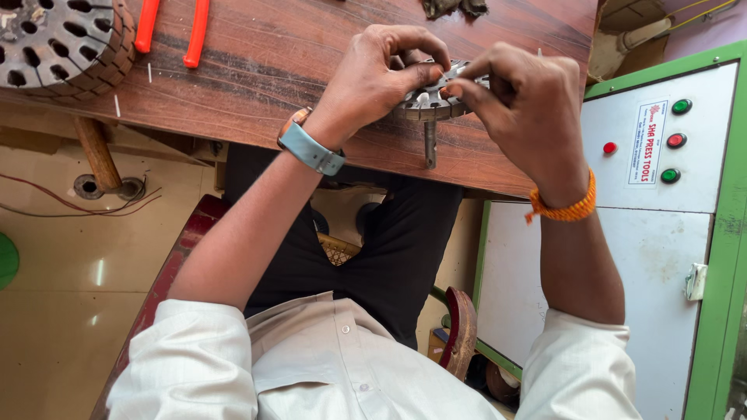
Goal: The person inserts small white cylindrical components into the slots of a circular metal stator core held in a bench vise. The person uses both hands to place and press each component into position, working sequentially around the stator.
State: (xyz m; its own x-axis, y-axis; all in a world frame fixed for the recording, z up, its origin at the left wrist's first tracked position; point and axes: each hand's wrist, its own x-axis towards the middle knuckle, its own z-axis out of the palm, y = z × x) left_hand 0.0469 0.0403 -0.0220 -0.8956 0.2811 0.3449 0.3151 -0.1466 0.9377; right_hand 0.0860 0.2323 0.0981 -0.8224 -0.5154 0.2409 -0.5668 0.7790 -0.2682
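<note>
1. Your left hand curls over the metal disc, thumb and fingers pressed on its near-left rim.
2. Your right hand pinches the disc's right edge, fingertips closed on it.
3. The disc sits between both hands, just above the wooden table, its short shaft pointing toward you.
4. Far left of the disc lies a larger slotted wheel; red-handled pliers lie between the two.

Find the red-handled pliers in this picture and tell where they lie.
In the head view the red-handled pliers lie at the top left on the wooden table, just right of the round slotted metal core.
</note>
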